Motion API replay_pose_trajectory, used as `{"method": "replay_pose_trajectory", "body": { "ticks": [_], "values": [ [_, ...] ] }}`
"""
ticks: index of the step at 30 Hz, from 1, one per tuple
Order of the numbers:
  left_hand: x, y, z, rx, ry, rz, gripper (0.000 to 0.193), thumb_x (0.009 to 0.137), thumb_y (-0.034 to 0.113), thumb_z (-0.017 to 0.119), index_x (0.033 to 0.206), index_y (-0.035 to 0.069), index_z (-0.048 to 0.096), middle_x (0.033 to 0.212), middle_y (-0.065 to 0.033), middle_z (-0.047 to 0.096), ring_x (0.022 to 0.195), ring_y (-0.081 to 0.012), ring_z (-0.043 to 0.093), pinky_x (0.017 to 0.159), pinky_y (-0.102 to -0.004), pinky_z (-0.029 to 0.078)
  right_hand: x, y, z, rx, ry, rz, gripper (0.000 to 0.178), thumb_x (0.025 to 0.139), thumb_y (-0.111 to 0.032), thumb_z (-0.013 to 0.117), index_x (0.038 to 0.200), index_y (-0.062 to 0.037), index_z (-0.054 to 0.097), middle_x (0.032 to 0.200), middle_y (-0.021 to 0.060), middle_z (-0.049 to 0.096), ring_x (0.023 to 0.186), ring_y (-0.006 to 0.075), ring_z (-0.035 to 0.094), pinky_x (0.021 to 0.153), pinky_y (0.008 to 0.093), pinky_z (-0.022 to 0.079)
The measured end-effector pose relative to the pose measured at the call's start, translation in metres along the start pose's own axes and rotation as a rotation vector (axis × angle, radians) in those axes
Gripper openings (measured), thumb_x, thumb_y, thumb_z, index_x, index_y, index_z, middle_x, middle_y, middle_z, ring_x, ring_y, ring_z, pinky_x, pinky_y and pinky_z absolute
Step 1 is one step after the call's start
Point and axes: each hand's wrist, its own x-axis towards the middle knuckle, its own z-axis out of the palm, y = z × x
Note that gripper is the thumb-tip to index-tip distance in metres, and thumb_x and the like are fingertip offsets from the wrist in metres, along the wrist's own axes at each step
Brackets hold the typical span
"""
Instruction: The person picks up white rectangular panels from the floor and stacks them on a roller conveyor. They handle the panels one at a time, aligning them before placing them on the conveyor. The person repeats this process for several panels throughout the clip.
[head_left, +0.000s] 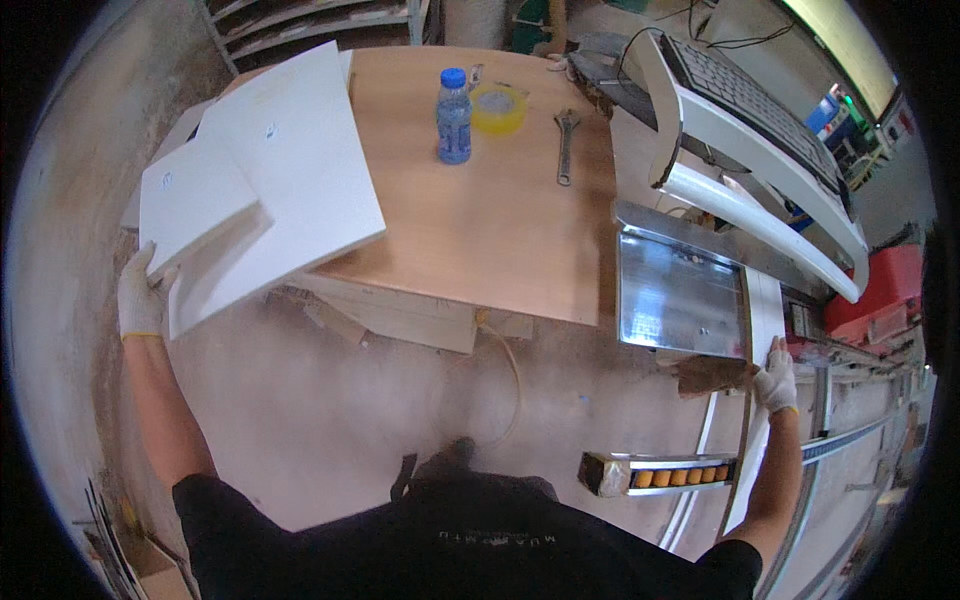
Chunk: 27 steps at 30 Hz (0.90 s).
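Note:
My left hand (142, 298), in a white knitted glove, grips the near corner of a small white panel (192, 200). That panel rests on or just over a larger white panel (300, 150), which lies on the left of the wooden table and juts past its near edge. Off to the right, my right hand (777, 380), gloved the same way, closes over a long narrow white board (764, 310). This board runs toward me alongside a shiny metal tray (682, 292). Part of its length is hidden by my hand and forearm.
A blue-capped water bottle (454, 118), a yellow tape roll (498, 108) and an adjustable wrench (566, 150) sit on the wooden table (450, 255). A keyboard stand (740, 190) overhangs at right. Below is a roller rail (680, 476). A wall (60, 270) borders the left.

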Motion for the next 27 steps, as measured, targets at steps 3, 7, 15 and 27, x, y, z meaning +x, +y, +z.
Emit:
{"method": "replay_pose_trajectory", "body": {
  "ticks": [3,7,15,27],
  "values": [
    [-0.107,0.011,0.0,-0.071,-0.011,0.047,0.047,0.102,0.028,0.076,0.136,-0.003,0.068,0.128,-0.0115,0.069,0.117,-0.0237,0.064,0.095,-0.0409,0.056,0.0,-0.008,-0.004,0.044,0.0,-0.003,0.109,0.094,-0.051,0.074,0.174,0.0018,0.022,0.176,0.032,0.028,0.161,0.0485,0.031,0.132,0.0496,0.029],
    [-0.27,0.012,-0.014,0.082,0.085,0.194,0.05,0.1,0.033,0.078,0.134,-0.003,0.069,0.122,-0.0116,0.07,0.107,-0.0196,0.065,0.087,-0.0381,0.054,-0.006,-0.017,-0.013,0.018,-0.002,0.021,0.102,0.098,-0.05,0.068,0.173,0.002,0.025,0.176,0.0335,0.029,0.16,0.0488,0.032,0.132,0.05,0.03],
    [-0.477,-0.048,0.013,0.189,0.077,-0.241,0.052,0.099,0.022,0.075,0.141,-0.007,0.065,0.12,-0.0175,0.074,0.095,-0.0255,0.075,0.074,-0.0335,0.061,-0.007,-0.029,-0.023,0.062,-0.011,0.035,0.098,0.1,-0.052,0.064,0.172,0.0029,0.027,0.177,0.0317,0.028,0.161,0.0493,0.031,0.133,0.0493,0.03],
    [-0.633,-0.108,0.172,-0.06,-0.801,-0.454,0.028,0.105,0.014,0.066,0.126,-0.003,0.065,0.11,-0.0078,0.07,0.097,-0.0138,0.067,0.084,-0.0306,0.056,-0.028,-0.037,-0.043,0.164,0.025,-0.053,0.097,0.096,-0.065,0.069,0.161,0.0034,0.048,0.162,0.0298,0.051,0.15,0.0428,0.052,0.124,0.0488,0.043]
  ]
}}
